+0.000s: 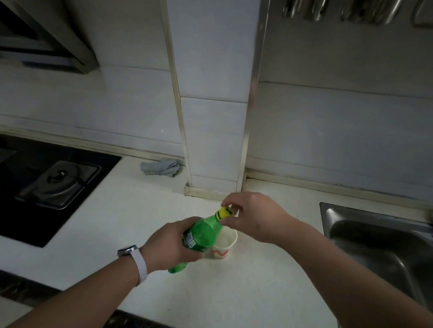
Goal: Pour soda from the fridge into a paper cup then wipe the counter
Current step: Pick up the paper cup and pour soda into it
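A green soda bottle (201, 235) with a yellow cap (224, 212) is tilted above the white counter (239, 301), its neck pointing up and away. My left hand (171, 245) grips the bottle's body. My right hand (254, 216) pinches the yellow cap with its fingertips. Just behind and to the right of the bottle, a white paper cup (223, 246) with a red wavy print stands upright on the counter, partly hidden by the bottle. A grey cloth (161, 168) lies crumpled at the back of the counter against the tiled wall.
A black gas hob (37, 187) fills the counter's left side. A steel sink (383, 249) is set in at the right. A tiled pillar (212, 138) juts out behind the cup. Metal utensils (344, 7) hang at the top right.
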A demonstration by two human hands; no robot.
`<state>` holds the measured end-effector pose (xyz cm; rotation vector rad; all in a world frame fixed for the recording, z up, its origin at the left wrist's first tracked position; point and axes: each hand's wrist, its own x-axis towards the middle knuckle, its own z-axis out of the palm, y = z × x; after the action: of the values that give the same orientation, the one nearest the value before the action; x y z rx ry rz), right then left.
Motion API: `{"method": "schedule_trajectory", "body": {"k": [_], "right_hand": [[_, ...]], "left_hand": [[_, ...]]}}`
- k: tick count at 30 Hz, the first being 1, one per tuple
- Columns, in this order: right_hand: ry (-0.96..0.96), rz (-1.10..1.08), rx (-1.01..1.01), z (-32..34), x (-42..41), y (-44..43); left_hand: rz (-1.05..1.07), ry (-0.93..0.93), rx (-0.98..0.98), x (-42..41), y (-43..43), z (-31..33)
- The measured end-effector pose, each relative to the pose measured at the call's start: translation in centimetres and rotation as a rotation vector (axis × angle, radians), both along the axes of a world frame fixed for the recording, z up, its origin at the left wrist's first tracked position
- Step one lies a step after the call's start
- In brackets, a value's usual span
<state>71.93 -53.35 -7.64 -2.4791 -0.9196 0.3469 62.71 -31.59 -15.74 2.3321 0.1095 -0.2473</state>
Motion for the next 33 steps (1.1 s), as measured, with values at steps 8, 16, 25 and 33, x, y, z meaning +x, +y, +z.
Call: {"method": "schedule_trajectory", "body": {"k": [8,16,25,33], "right_hand": [[0.006,0.017,0.004,0.8,0.3,-1.4],[-0.052,-0.030,-0.325,2.0,0.7,-1.7],[-0.071,-0.042,-0.011,1.1,0.2,-1.3],[0.026,0.040,-0.039,1.5,0.2,-2.6]], "left_hand": [[-0.070,0.009,0.021,1.2,-1.3,0.1],[-0.130,0.018,0.023,2.2,-1.3,0.3],[-0.151,0.031,-0.030,3.5,-1.5,1.0],[-0.198,0.051,-0.041,3.5,-2.3,1.4]]}}
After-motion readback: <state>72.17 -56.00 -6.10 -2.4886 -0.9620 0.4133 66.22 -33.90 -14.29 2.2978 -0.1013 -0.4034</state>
